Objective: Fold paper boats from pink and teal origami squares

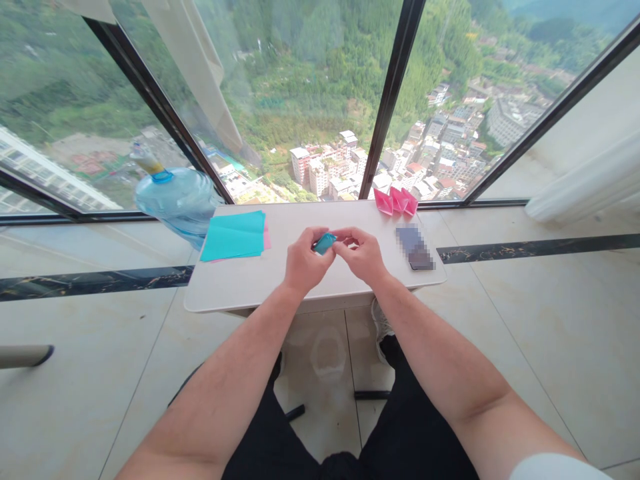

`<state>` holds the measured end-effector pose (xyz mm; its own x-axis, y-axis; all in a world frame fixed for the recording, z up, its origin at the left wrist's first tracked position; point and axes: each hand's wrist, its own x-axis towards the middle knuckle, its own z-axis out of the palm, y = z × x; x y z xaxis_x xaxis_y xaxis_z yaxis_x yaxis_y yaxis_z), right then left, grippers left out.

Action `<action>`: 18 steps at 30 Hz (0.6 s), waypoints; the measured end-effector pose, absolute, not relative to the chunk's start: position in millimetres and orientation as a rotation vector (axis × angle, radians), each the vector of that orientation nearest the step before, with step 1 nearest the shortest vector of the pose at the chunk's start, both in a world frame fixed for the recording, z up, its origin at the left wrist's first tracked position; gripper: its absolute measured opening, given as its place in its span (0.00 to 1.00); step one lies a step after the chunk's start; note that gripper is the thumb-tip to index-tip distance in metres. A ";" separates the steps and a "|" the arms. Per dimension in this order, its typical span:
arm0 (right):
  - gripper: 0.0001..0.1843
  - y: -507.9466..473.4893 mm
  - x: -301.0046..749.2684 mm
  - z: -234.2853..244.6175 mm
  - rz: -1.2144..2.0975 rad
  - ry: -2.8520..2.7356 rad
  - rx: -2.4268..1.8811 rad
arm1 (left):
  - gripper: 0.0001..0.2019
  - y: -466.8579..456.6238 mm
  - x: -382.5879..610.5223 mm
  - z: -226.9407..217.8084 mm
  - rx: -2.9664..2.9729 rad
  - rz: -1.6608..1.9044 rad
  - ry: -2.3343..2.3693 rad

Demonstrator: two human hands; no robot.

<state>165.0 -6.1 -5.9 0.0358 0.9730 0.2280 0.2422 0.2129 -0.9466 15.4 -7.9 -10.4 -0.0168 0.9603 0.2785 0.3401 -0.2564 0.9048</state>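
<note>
A small piece of folded teal paper (325,243) is held above the middle of the white table. My left hand (306,259) is closed around its left side, with the thumb and fingers pinching it. From the other side, the fingertips of my right hand (361,252) pinch its right edge. Part of the paper is hidden behind the fingers. To the left lies a stack of flat teal paper sheets (234,235), with pink paper (267,235) showing beneath. Several folded pink paper shapes (396,201) stand at the table's back right corner.
The small white table (260,283) stands against tall windows. A phone (416,247), partly blurred out, lies at its right end. Behind the left end is a large blue water bottle (175,200). My legs (405,413) are below the front edge.
</note>
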 end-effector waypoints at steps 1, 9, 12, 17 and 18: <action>0.13 -4.3 167.5 -5.9 0.898 -1.443 -1.238 | 0.20 -6.2 14.1 -9.5 1.509 1.269 1.306; 0.18 -0.8 173.9 -10.7 1.063 -1.510 -1.263 | 0.21 1.1 9.7 -3.5 1.018 1.213 0.989; 0.20 -0.9 172.4 -13.0 1.107 -1.478 -1.228 | 0.22 1.3 10.2 -4.5 0.999 1.218 0.986; 0.17 -0.5 172.4 -13.0 1.122 -1.445 -1.214 | 0.21 2.9 9.5 -7.8 1.077 1.225 1.033; 0.16 -0.5 172.8 -12.4 1.114 -1.434 -1.212 | 0.21 3.1 9.1 -7.6 1.094 1.222 1.046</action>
<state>172.8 -0.5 -12.4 -0.0897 0.9917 0.0917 0.1567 0.1050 -0.9820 9.1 3.1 -7.6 0.0661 0.9977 -0.0178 -0.1721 0.0290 0.9847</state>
